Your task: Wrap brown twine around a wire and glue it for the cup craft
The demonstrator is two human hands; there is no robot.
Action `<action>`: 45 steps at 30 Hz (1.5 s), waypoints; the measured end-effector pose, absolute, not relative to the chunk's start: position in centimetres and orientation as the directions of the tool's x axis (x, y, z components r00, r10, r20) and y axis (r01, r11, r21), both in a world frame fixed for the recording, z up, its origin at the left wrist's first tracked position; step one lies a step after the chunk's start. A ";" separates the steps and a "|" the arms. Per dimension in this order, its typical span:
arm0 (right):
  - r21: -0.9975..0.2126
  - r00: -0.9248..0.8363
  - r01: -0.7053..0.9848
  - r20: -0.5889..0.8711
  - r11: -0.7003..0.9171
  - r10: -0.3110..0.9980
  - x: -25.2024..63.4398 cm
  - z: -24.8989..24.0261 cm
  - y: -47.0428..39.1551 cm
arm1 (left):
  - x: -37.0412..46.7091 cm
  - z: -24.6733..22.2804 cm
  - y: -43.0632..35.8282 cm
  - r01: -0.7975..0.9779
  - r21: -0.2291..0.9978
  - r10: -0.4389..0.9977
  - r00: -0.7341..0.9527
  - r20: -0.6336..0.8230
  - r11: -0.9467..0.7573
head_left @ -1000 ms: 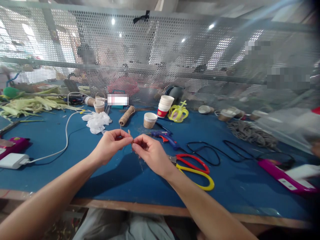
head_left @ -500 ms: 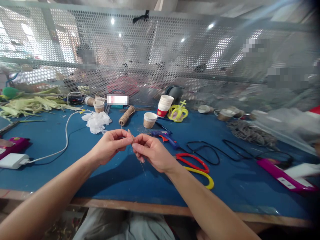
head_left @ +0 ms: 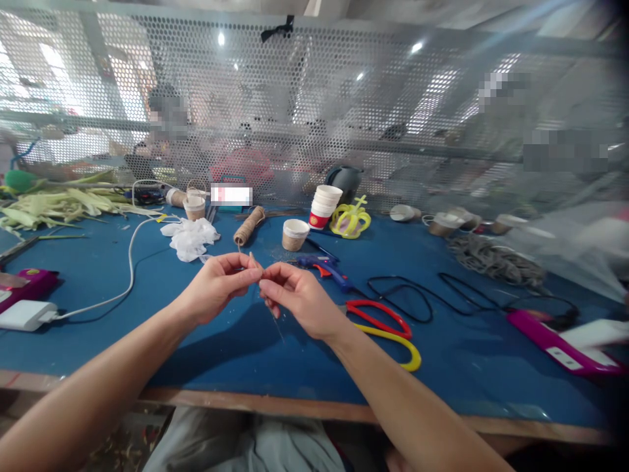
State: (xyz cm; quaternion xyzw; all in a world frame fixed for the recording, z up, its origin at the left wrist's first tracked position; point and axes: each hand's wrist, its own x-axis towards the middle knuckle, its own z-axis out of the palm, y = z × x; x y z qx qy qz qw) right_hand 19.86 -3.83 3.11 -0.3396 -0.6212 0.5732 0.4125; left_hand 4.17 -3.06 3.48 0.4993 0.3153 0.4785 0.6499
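My left hand [head_left: 221,286] and my right hand [head_left: 305,298] meet over the middle of the blue table, thumbs and fingers pinched. Between them they grip brown jute twine [head_left: 238,245], a strand of which runs back toward the twine roll [head_left: 249,226] just beyond. Fine frayed fibres hang below the fingers of my right hand. Most of the gripped twine is hidden by the fingertips. Behind my right hand lie a blue glue gun [head_left: 327,267] and a twine-wrapped paper cup [head_left: 295,236]. Scissors with red and yellow handles [head_left: 410,351] lie beside my right wrist.
White crumpled plastic [head_left: 190,239] and a charger [head_left: 28,316] with its cable lie left. Stacked paper cups [head_left: 325,206] and a yellow crown-shaped piece [head_left: 350,221] stand behind. At right are grey cord [head_left: 494,261], a black cable and a purple power strip [head_left: 545,341]. A perforated screen closes the back.
The fingertips have drawn slightly closer together on the twine, and less of it shows between them. Clear plastic at the far right has shifted, showing more cups behind.
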 end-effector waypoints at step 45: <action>-0.993 -0.523 -0.111 0.036 -0.027 0.852 20.0 3.5 -4.0 | 4.4 3.1 -3.1 -0.393 0.916 0.939 0.338 0.062 0.081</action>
